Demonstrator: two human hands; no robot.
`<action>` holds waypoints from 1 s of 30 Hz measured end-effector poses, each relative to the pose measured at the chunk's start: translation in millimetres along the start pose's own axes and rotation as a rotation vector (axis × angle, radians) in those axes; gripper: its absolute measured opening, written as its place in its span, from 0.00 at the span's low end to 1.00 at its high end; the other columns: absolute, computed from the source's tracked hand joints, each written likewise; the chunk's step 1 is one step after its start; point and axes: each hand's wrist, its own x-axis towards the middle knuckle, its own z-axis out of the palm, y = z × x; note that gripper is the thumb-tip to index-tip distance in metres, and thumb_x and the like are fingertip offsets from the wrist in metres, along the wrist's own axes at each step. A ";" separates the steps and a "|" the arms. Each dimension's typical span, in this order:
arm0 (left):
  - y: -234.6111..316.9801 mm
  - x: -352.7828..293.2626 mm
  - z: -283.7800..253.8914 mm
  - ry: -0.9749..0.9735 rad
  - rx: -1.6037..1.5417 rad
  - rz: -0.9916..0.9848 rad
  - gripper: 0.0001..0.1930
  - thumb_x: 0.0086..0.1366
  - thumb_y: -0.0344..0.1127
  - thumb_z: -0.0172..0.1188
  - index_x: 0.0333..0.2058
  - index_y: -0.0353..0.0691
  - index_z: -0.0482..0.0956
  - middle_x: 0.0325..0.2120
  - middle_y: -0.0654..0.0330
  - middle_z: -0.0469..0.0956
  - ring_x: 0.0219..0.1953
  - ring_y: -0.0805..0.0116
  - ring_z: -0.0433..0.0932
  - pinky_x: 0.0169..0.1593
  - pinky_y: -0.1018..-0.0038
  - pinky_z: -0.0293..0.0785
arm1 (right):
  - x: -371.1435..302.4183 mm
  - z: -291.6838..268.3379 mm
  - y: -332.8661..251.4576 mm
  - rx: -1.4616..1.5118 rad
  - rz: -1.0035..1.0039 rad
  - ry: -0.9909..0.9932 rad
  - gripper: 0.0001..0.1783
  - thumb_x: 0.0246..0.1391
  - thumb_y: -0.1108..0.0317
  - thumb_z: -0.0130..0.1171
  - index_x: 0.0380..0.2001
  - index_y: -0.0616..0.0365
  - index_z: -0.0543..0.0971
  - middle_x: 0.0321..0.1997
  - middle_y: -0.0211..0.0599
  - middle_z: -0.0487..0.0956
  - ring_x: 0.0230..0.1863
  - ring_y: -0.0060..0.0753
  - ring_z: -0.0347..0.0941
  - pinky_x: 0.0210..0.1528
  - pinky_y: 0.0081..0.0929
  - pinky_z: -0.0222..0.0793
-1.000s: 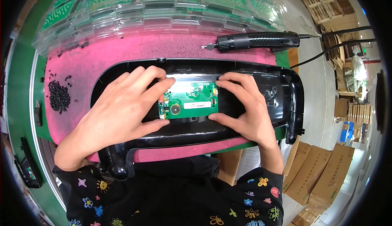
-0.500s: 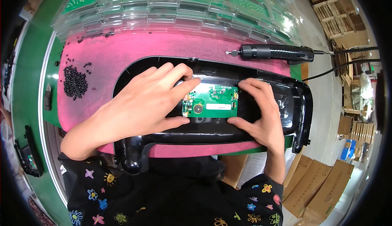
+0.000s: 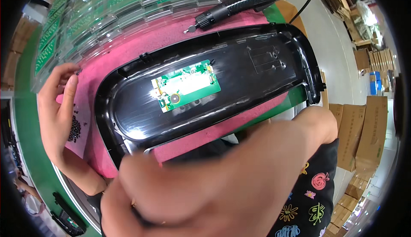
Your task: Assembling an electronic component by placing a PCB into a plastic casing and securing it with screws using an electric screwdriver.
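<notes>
A green circuit board [image 3: 188, 92] lies inside a long black plastic housing [image 3: 233, 68], with glare across its middle. Neither hand touches the board. At the left, beside a pile of small black screws [image 3: 74, 129], is my left hand [image 3: 55, 108]. Its thumb and bent fingers are apart, and nothing can be made out between them. My right hand [image 3: 158, 190] is a large smear of motion in the foreground, below the housing's near edge. The right forearm crosses from the lower right, and the fingers cannot be made out.
A black electric screwdriver [image 3: 237, 8] with a cable lies behind the housing. Stacked clear trays [image 3: 124, 12] of green boards stand along the back. The housing rests on a pink mat [image 3: 128, 44]. Cardboard boxes [image 3: 370, 130] stand on the floor at right.
Both hands have left the circuit board. My left hand has moved left to the screws; my right hand has come back toward me. The whole view has turned, so the housing appears tilted.
</notes>
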 end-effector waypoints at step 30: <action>-77.6 -0.3 -20.9 -0.204 0.441 -0.421 0.09 0.40 0.21 0.68 0.24 0.31 0.79 0.22 0.49 0.80 0.29 0.53 0.81 0.34 0.64 0.76 | -70.5 8.4 126.8 0.392 1.034 0.424 0.34 0.58 0.78 0.58 0.61 0.61 0.52 0.58 0.51 0.66 0.52 0.38 0.73 0.58 0.29 0.71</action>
